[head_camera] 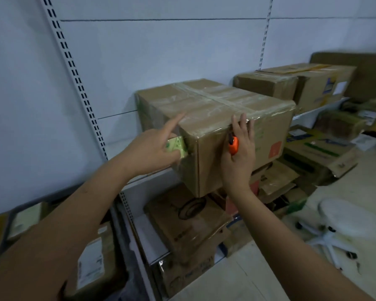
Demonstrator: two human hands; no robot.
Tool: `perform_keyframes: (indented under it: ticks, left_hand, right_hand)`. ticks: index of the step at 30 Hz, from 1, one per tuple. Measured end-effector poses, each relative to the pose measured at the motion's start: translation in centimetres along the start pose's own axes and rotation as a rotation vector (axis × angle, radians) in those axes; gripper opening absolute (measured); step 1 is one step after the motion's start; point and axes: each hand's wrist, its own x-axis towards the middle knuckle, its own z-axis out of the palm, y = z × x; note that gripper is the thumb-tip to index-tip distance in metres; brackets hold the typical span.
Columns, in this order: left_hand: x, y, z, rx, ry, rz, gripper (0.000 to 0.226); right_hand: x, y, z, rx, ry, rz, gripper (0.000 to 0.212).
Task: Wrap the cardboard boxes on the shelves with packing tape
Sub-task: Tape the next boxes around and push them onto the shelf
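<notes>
In the head view, the labels on the boxes are blurred and we cannot read them. Our left hand (152, 148) covers most of the tape roll (177, 146); only its green side shows. This hand grips the roll against the left face of the cardboard box (215, 127), with the index finger stretched onto the top edge. Our right hand (240, 153) pinches an orange cutter (233, 145), while its straight fingers touch the near top edge. The taped box stands on the shelf (143, 181), its near corner over the edge.
</notes>
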Motion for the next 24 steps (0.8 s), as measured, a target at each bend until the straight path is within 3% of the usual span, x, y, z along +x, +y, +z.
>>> perform_keyframes:
  ticks: [5,10,15,17,20,23,24]
  left_hand:
    - [0.4,-1.8,-0.5,-0.151,-0.091,0.177,0.082]
    - [0.8,-2.6,0.0,-0.405,-0.161,0.087,0.091]
    - [1.2,-4.0,1.1,0.107,0.125,0.086,0.069]
    - [1.3,-4.8,1.2,0.124,0.125,0.190,0.053]
    - [1.6,-6.0,0.9,-0.030,-0.021,0.266,0.038]
    - [2.1,-6.6,0.8,-0.151,-0.085,0.272,0.026]
    - [2.1,-6.6,0.9,-0.199,-0.086,0.260,0.022]
  right_hand:
    - [-1.0,-5.2,-0.6,-0.084,0.095,-0.067,0.040]
    - [-2.6,-5.7,2.2,-0.219,-0.024,-0.160,0.042]
    - [-2.1,-5.4,2.6,-0.304,0.004,-0.188,0.038]
    - [-1.9,-5.8,2.5,-0.243,-0.036,-0.141,0.031]
    - [-2.5,-7.5,1.5,-0.119,-0.025,0.030,0.031]
    - [-4.9,-9.7,-0.1,-0.295,0.197,0.243,0.023]
    - [-5.8,-10.6,-0.5,-0.399,0.192,0.322,0.025]
